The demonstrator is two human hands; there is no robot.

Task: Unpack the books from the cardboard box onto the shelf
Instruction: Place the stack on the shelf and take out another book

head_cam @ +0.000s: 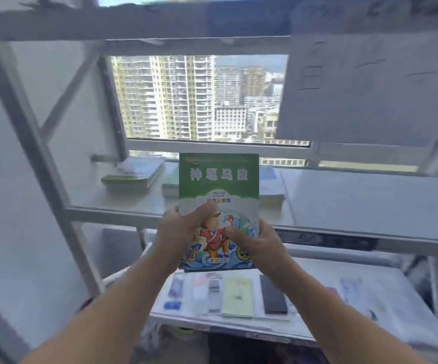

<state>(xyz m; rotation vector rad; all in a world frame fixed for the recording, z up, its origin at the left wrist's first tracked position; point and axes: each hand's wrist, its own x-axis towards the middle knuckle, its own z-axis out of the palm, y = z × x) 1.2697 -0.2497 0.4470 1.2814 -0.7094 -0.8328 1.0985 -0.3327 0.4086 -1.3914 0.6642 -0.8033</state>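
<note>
Fingers of both your hands were closed on one item: a green children's paperback (219,190), cover toward you, upright, held in front of the white metal shelf (370,203).

Left hand (177,229): gripped the book's lower left edge, thumb laid across the cover illustration.
Right hand (258,241): gripped the lower right edge, thumb on the cover opposite the left thumb.
Book: white title characters on a green band, a cartoon figure in red below, a QR code at the lower left corner. Its lower half overlapped the shelf's front rail.

Shelf board behind the book: a small stack of green-edged books (133,176) lay flat at the left; a second flat stack (170,186) sat just beside it, partly hidden by the held book; a pale blue book (271,185) lay flat to the right.

Lower tier (317,327): assorted flat items in a row, among them a pale yellow booklet (238,295) and a dark slim case (274,295); the others were too blurred to name.

Behind the shelf: an open window (199,98) showing high-rise buildings.
</note>
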